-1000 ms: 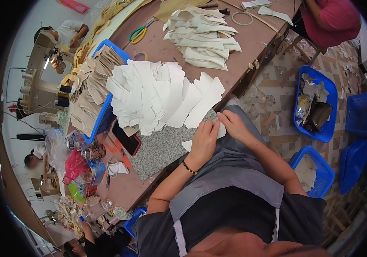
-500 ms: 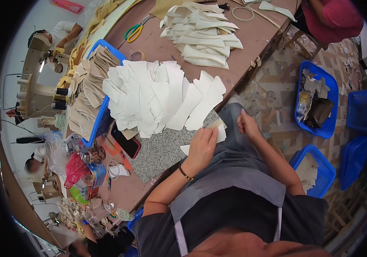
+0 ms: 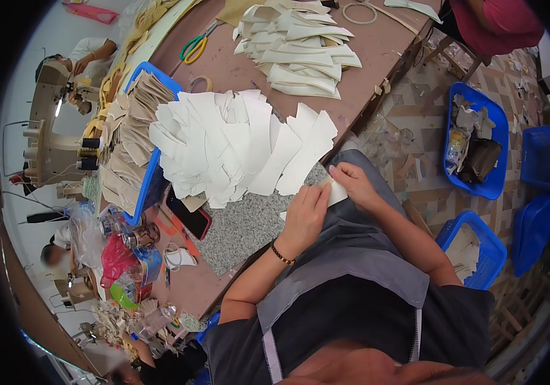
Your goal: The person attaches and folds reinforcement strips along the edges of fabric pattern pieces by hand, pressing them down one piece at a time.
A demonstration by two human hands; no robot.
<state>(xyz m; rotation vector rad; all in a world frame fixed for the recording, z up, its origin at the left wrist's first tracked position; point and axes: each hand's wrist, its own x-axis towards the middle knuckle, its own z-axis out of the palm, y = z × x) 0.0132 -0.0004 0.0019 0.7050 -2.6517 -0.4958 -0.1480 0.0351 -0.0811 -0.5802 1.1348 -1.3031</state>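
My left hand pinches a white leather-like cut piece over my lap, beside the table's edge. My right hand is closed at the far end of that piece, thumb and fingers pressed together on its edge. A little beige shows between the two hands. Beyond them, a spread pile of similar white pieces lies on the table, partly over a grey speckled slab.
Cream cut pieces are heaped farther back, near scissors. A blue basket of beige pieces and a phone stand left. Blue bins sit on the floor at right. Other people work nearby.
My right hand has moved left from beside my lap and now meets the white piece in my left hand. The view has shifted slightly.
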